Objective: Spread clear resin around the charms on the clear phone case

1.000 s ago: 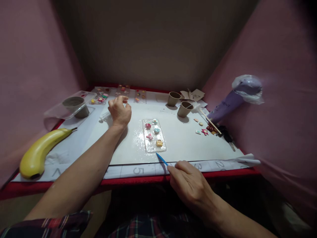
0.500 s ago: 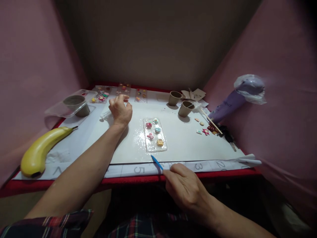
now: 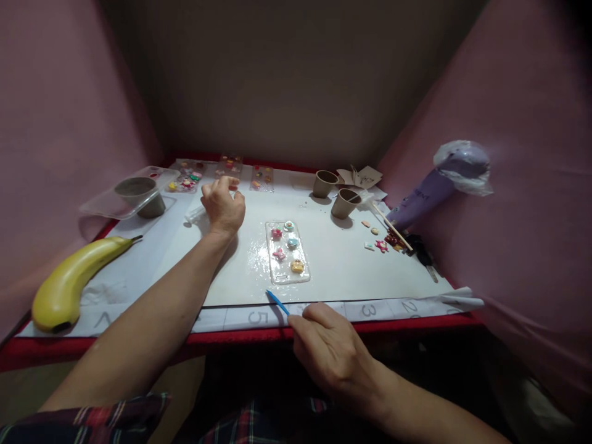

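My right hand (image 3: 333, 351) closes around a thin blue pointed stick (image 3: 277, 302), its tip angled up and left over the front of the white board (image 3: 222, 287). Just beyond that tip lies a clear phone case (image 3: 283, 274), wet and shiny, with several small charms on it, among them a yellow one (image 3: 297, 266) and a pink bow-like one (image 3: 279, 253). The board beside the case glistens too. Fingers curled, my left hand (image 3: 222, 206) rests farther back on the left by a clear, crumpled plastic piece (image 3: 197, 216). Whatever its fingers may hold is hidden.
A fake banana (image 3: 69, 287) lies at left, before a clear tray (image 3: 115, 213) and a brown cup (image 3: 150, 206). Decorated clear cases (image 3: 262, 179) line the back. Two brown cups (image 3: 346, 205), loose charms (image 3: 382, 246), a wooden stick (image 3: 391, 227) and a purple bag (image 3: 420, 197) are at right.
My right hand and the blue stick have shifted left, the tip now lying left of the case's near edge. My left hand stays by the plastic piece. The whole view has shifted slightly.
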A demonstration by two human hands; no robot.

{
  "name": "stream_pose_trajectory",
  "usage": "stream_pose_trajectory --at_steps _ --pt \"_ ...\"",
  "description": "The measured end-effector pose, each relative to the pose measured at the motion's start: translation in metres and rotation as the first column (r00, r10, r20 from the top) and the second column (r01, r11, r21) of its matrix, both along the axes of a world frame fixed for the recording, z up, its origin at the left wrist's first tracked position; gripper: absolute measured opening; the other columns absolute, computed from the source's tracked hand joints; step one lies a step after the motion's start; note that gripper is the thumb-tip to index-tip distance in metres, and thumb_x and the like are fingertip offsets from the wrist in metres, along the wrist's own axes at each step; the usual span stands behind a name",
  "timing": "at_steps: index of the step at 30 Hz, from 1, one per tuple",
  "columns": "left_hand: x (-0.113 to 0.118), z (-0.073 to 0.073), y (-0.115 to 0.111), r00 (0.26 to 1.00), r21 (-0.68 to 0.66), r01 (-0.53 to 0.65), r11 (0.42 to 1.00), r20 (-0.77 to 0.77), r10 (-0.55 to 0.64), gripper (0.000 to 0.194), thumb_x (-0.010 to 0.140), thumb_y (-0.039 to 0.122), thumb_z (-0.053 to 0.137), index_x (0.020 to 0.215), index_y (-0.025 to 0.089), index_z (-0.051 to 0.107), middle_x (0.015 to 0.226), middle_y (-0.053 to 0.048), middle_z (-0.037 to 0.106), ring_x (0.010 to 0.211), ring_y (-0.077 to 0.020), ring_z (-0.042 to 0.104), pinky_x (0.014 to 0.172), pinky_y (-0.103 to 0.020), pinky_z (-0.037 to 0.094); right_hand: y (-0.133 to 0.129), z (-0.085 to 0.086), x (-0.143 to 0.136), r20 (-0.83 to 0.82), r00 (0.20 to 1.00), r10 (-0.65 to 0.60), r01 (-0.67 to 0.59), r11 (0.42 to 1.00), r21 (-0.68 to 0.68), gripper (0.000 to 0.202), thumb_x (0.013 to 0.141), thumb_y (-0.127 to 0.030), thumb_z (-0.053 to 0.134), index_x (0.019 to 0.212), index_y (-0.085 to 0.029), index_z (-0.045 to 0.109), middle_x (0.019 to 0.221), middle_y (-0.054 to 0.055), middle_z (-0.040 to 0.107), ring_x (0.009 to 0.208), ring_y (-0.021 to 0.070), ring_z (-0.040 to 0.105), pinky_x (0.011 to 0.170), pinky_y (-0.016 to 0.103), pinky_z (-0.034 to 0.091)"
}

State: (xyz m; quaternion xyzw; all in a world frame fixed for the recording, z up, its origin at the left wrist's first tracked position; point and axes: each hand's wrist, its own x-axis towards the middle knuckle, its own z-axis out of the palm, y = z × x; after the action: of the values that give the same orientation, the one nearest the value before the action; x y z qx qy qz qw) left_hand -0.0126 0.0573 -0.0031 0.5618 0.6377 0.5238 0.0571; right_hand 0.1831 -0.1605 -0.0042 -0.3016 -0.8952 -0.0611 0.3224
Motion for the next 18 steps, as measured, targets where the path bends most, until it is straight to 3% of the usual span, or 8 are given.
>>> stream_pose_trajectory --at_steps 4,10,15,18 --pt "0.000 0.000 0.000 1.000 0.007 0.003 1.000 0.000 -0.003 0.023 0.075 0.006 0.052 0.089 0.024 0.059 0.096 -0.006 0.067 0.111 -0.0282 0.050 0.103 -0.048 0.035 0.002 -0.002 0.008 0.027 0.998 -0.048 0.049 0.999 -0.013 0.025 0.085 0.005 0.049 0.068 -0.010 0.060 0.057 0.002 0.043 0.060 0.0142 0.034 0.051 0.030 0.030" --pt "0.000 0.001 -0.001 1.000 0.008 -0.002 1.000 -0.005 0.002 0.024 0.072 0.005 0.054 0.086 0.024 0.059 0.095 -0.005 0.067 0.110 -0.0282 0.050 0.102 -0.047 0.037 -0.002 -0.001 0.033 0.011 0.993 -0.114 0.115 0.992 -0.058 0.017 0.087 0.004 0.049 0.086 -0.007 0.062 0.065 0.004 0.052 0.066 0.0150 0.042 0.056 0.029 0.038" --pt "0.000 0.001 -0.002 1.000 0.009 0.006 1.000 -0.006 -0.006 0.024 0.073 0.006 0.053 0.087 0.024 0.059 0.096 -0.005 0.067 0.111 -0.0280 0.049 0.102 -0.048 0.037 -0.003 0.002 0.023 -0.032 0.997 -0.065 0.064 0.997 -0.034 0.017 0.086 0.004 0.050 0.083 -0.008 0.061 0.065 0.005 0.053 0.068 0.0163 0.046 0.055 0.030 0.038" --pt "0.000 0.001 -0.002 1.000 0.012 -0.004 1.000 -0.013 0.005 0.024 0.074 0.006 0.052 0.087 0.024 0.059 0.095 -0.006 0.067 0.110 -0.0278 0.050 0.102 -0.047 0.037 -0.001 0.002 0.016 0.008 0.999 -0.034 0.034 0.999 -0.021 0.021 0.085 0.005 0.049 0.075 -0.010 0.059 0.062 0.004 0.051 0.064 0.0151 0.041 0.054 0.029 0.036"
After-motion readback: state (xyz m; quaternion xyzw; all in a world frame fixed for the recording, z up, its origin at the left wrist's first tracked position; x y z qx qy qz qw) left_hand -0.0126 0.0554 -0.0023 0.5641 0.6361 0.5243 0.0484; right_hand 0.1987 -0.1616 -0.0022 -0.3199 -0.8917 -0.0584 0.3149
